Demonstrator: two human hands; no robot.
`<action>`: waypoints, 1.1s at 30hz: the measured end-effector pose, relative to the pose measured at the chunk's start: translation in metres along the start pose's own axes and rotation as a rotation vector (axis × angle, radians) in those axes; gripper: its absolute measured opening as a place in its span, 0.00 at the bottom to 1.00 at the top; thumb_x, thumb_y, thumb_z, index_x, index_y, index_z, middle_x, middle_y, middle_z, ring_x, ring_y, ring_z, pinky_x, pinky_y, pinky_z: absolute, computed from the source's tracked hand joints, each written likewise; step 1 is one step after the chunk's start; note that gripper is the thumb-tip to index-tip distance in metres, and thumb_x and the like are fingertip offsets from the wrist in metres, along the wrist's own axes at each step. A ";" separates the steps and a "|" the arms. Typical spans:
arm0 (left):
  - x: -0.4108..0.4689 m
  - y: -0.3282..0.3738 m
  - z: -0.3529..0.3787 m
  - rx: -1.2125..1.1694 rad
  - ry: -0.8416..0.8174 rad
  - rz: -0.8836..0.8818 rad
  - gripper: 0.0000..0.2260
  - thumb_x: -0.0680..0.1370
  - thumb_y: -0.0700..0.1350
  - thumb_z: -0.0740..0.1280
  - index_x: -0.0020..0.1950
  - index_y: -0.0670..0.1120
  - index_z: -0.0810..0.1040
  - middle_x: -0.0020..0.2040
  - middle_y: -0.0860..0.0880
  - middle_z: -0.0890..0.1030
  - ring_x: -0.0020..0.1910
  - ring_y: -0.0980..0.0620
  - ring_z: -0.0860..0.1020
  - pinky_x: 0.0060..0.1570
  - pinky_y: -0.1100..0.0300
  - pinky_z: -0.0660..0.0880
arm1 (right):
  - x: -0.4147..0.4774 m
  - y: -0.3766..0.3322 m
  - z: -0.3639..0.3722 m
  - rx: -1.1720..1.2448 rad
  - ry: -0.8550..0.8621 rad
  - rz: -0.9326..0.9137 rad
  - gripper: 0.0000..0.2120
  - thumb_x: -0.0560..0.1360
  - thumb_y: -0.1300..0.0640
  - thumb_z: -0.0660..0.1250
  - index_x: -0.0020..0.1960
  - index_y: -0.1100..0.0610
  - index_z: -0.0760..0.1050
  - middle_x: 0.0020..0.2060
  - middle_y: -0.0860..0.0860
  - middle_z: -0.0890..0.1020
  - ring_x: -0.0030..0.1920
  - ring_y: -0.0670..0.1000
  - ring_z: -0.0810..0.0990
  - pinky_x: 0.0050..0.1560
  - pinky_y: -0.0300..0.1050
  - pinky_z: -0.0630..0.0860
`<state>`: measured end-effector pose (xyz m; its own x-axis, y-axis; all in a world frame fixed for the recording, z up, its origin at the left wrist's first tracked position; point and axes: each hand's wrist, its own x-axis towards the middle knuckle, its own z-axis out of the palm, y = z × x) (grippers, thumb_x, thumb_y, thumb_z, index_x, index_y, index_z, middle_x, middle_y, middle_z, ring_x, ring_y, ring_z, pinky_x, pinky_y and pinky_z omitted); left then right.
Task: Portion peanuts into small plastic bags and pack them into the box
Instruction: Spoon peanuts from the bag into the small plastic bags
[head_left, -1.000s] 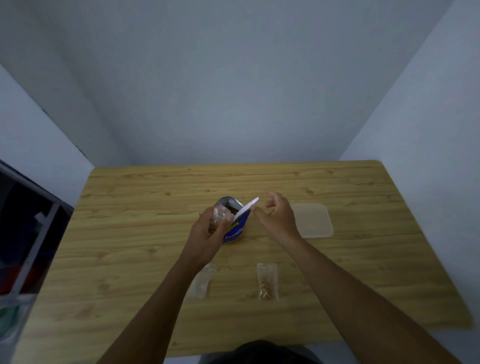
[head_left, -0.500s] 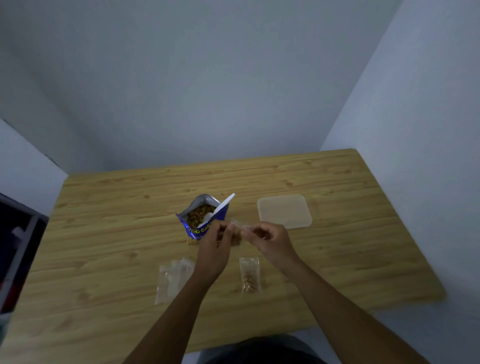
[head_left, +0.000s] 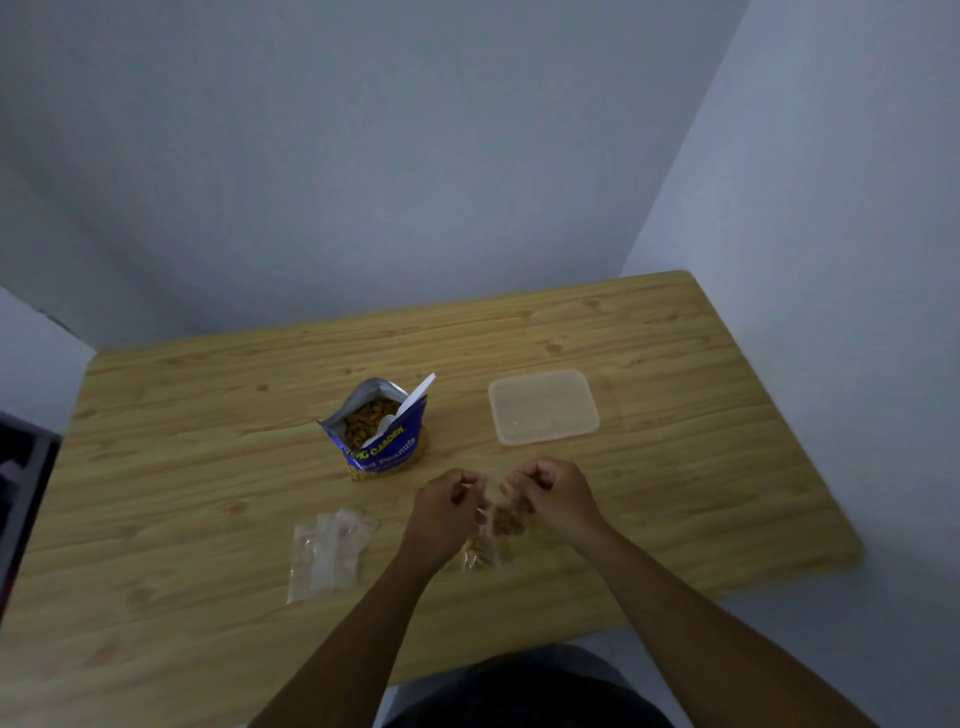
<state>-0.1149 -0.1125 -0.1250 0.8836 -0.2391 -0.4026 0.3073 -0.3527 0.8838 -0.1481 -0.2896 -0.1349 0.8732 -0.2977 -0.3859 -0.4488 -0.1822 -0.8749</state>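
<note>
Gripping one filled bag (head_left: 505, 521) between them are your left hand (head_left: 448, 506) and right hand (head_left: 551, 493); a second bag (head_left: 480, 553) lies beneath, one box (head_left: 543, 410) beyond.

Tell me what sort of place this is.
Probably a plain room corner used as a makeshift packing spot: a wood-grain table against bare walls, with an open peanut bag, a clear plastic box and a pile of empty small plastic bags on it.

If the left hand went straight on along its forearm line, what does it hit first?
Probably the clear plastic box: the left hand, pinching the small bag, points up-right at it. Depth unclear.
</note>
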 end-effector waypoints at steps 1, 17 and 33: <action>0.000 -0.006 0.001 -0.002 -0.014 -0.029 0.04 0.79 0.41 0.67 0.48 0.48 0.81 0.35 0.45 0.84 0.32 0.48 0.82 0.41 0.41 0.82 | 0.000 0.009 0.000 -0.059 -0.011 0.013 0.07 0.76 0.60 0.72 0.40 0.60 0.82 0.29 0.53 0.84 0.29 0.49 0.81 0.39 0.54 0.81; -0.024 -0.079 -0.087 0.445 0.400 -0.062 0.07 0.76 0.42 0.70 0.54 0.45 0.79 0.47 0.47 0.79 0.44 0.50 0.79 0.43 0.58 0.74 | 0.000 0.026 0.031 -0.604 0.164 -0.204 0.15 0.70 0.55 0.68 0.56 0.55 0.81 0.50 0.53 0.81 0.54 0.56 0.77 0.55 0.51 0.77; -0.025 -0.124 -0.124 0.573 0.310 -0.116 0.17 0.74 0.43 0.71 0.60 0.39 0.76 0.57 0.42 0.76 0.54 0.45 0.70 0.50 0.54 0.71 | -0.009 -0.008 0.193 -0.553 -0.339 -0.165 0.15 0.74 0.53 0.66 0.59 0.53 0.80 0.54 0.53 0.82 0.55 0.55 0.81 0.56 0.52 0.79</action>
<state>-0.1314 0.0492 -0.1946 0.9433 0.0710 -0.3244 0.2456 -0.8067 0.5375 -0.1157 -0.1045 -0.1808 0.9096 0.0698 -0.4095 -0.2568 -0.6804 -0.6864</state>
